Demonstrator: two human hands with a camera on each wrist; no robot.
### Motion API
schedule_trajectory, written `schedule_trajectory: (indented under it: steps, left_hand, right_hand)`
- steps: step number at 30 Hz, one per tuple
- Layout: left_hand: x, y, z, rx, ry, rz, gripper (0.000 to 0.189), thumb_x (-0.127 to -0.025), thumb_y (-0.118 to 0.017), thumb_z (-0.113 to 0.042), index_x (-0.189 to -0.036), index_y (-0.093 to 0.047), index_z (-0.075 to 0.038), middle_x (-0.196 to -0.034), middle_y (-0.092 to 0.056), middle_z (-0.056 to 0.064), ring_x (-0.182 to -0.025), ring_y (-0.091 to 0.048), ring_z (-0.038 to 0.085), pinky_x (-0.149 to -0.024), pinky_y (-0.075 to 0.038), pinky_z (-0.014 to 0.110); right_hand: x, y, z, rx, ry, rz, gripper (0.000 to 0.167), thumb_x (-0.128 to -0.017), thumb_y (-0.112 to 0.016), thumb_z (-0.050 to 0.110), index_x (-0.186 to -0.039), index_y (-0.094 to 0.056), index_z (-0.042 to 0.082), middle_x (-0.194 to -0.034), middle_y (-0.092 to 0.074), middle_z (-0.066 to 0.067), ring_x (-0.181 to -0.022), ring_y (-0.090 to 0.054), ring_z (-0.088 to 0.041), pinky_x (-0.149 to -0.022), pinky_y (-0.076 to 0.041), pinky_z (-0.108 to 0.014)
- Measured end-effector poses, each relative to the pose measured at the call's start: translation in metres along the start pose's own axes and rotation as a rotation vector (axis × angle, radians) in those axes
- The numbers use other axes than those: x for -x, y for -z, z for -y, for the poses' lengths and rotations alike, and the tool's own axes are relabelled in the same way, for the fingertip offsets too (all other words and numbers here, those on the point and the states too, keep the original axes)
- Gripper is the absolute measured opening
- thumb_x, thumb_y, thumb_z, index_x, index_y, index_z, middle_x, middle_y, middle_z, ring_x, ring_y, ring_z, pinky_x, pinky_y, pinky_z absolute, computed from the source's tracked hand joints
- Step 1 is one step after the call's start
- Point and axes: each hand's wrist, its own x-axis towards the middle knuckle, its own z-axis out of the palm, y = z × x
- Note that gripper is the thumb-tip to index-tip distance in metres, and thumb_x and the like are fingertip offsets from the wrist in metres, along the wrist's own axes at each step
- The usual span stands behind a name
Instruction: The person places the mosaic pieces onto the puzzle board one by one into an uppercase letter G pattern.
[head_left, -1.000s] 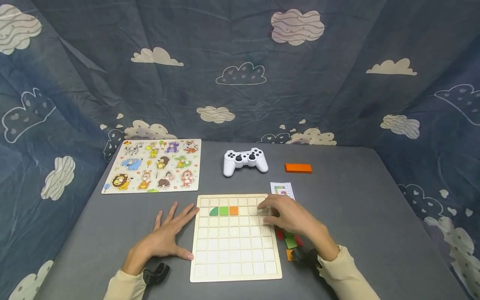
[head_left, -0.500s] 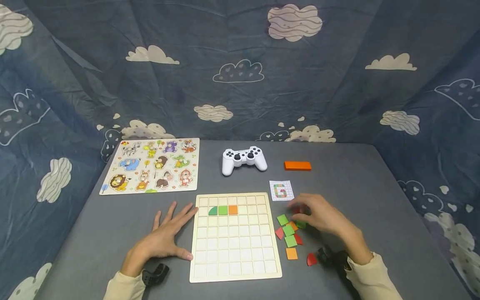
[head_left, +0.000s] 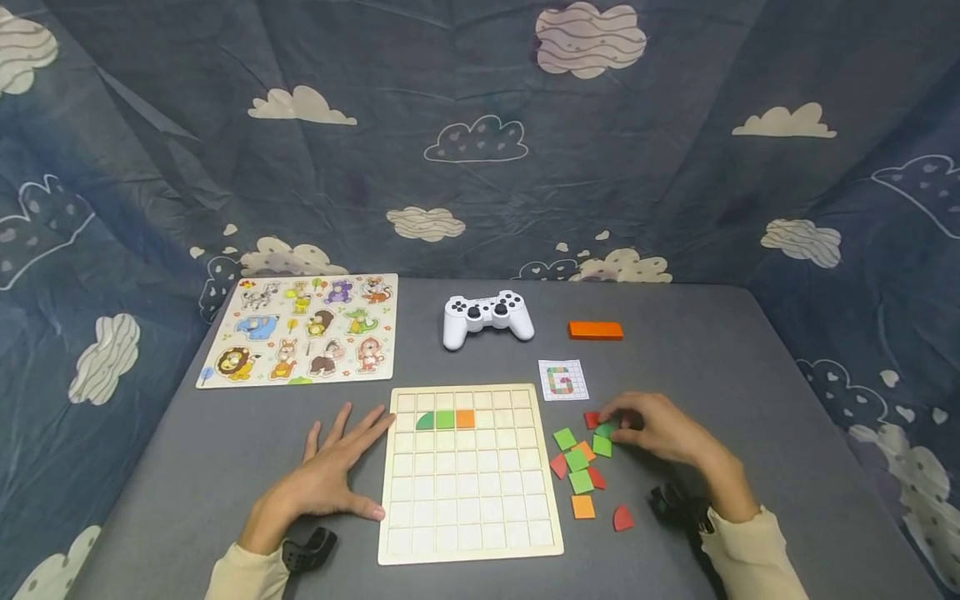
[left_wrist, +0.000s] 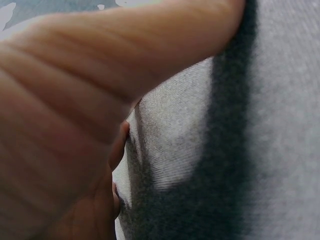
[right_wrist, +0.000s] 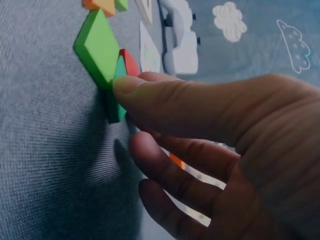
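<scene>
A pale wooden grid board [head_left: 472,500] lies on the table. A dark green quarter-round tile [head_left: 425,421], a light green square tile [head_left: 445,419] and an orange square tile [head_left: 465,419] sit side by side in its second row. My left hand [head_left: 330,475] is spread flat, fingertips and thumb at the board's left edge; its thumb [left_wrist: 165,45] fills much of the left wrist view. Right of the board, my right hand [head_left: 663,429] pinches a dark green tile [right_wrist: 114,109] between thumb and forefinger, beside a light green square [right_wrist: 97,50] and a red tile [right_wrist: 130,62].
Several loose green, orange and red tiles lie right of the board, including a red quarter-round [head_left: 622,518]. Behind them is a pattern card [head_left: 564,381]. Further back are an animal puzzle board [head_left: 300,333], a white game controller [head_left: 487,318] and an orange block [head_left: 596,331].
My right hand has moved right, from over the board's right edge to the loose tiles, where it now pinches the dark green one. The pattern card is uncovered. My left hand stays put.
</scene>
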Motion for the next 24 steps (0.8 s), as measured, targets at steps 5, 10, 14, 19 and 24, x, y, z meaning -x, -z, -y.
schedule_trajectory:
  steps: [5,10,14,19,24]
  left_hand:
    - [0.0000,-0.0005,0.0007,-0.010,-0.003,-0.003,0.128,-0.055,-0.091,-0.055,-0.160,-0.027,-0.022,-0.168,-0.017,0.010,-0.151,0.008,0.050,-0.109,0.014,0.076]
    - [0.0005,-0.0010,0.0014,-0.005,-0.001,-0.006,0.128,-0.055,-0.092,-0.055,-0.161,-0.026,-0.022,-0.169,-0.016,0.009,-0.152,0.008,0.050,-0.109,0.014,0.076]
    - [0.0004,-0.0017,0.0014,-0.004,0.003,-0.007,0.129,-0.055,-0.092,-0.055,-0.161,-0.026,-0.023,-0.169,-0.016,0.009,-0.152,0.009,0.050,-0.109,0.014,0.076]
    - [0.0003,-0.0016,0.0009,-0.007,0.005,-0.004,0.129,-0.055,-0.092,-0.054,-0.161,-0.026,-0.023,-0.169,-0.016,0.010,-0.152,0.009,0.050,-0.109,0.014,0.076]
    - [0.0002,-0.0005,0.0007,-0.009,0.004,-0.005,0.129,-0.054,-0.092,-0.053,-0.160,-0.027,-0.022,-0.168,-0.017,0.010,-0.151,0.008,0.050,-0.109,0.014,0.076]
  right_hand:
    - [-0.0010,-0.0006,-0.0019,-0.012,0.000,-0.004,0.023,-0.080,-0.082,0.004,-0.100,-0.074,0.013,-0.092,-0.066,0.003,-0.075,-0.050,-0.004,-0.064,-0.043,-0.022]
    - [-0.0009,-0.0004,-0.0040,-0.034,0.021,0.000,0.022,-0.080,-0.081,0.003,-0.099,-0.074,0.013,-0.094,-0.067,0.001,-0.075,-0.051,-0.007,-0.065,-0.043,-0.022]
    - [-0.0004,-0.0001,-0.0056,-0.036,0.023,0.004,0.021,-0.080,-0.081,0.003,-0.098,-0.074,0.013,-0.095,-0.068,0.001,-0.076,-0.053,-0.010,-0.065,-0.044,-0.023]
    - [-0.0007,0.0003,-0.0053,-0.028,0.008,0.016,0.023,-0.080,-0.081,0.002,-0.099,-0.073,0.012,-0.094,-0.067,0.000,-0.075,-0.052,-0.010,-0.064,-0.042,-0.022]
    - [-0.0024,-0.0017,-0.0046,-0.030,0.000,0.018,0.026,-0.078,-0.083,0.004,-0.101,-0.073,0.012,-0.091,-0.065,0.001,-0.074,-0.052,-0.011,-0.063,-0.041,-0.022]
